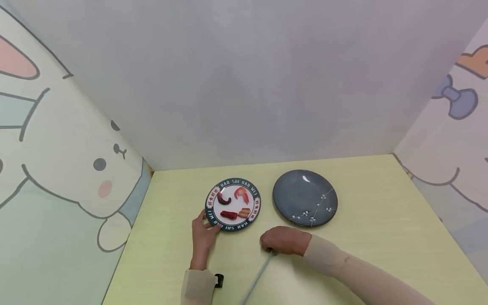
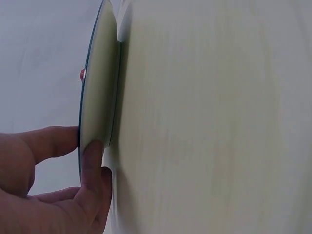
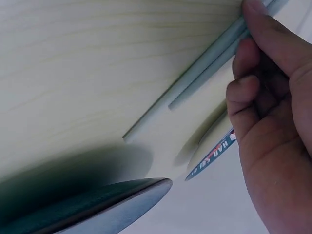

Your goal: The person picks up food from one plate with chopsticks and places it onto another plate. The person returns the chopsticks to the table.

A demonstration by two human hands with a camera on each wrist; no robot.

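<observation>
My left hand [image 1: 204, 235] pinches the near left rim of a round plate [image 1: 213, 218] with a green lettered border. On the plate are a dark curved piece [image 1: 223, 199], a shrimp [image 1: 242, 195], a red piece [image 1: 228, 215] and a tan striped piece [image 1: 244, 213]. In the left wrist view the plate [image 2: 100, 83] shows edge-on, fingers on both its faces; whether its foot touches the table is unclear. My right hand [image 1: 286, 240] holds two pale blue-green chopsticks [image 3: 195, 78] near the table's middle. The head view shows them as one thin line [image 1: 257, 277].
A dark blue-grey plate [image 1: 301, 192] with white blossoms lies beyond my right hand. The pale yellow table [image 1: 373, 212] meets a grey wall [image 1: 267, 106] at the back, and cartoon-printed walls [image 1: 68, 169] stand on both sides.
</observation>
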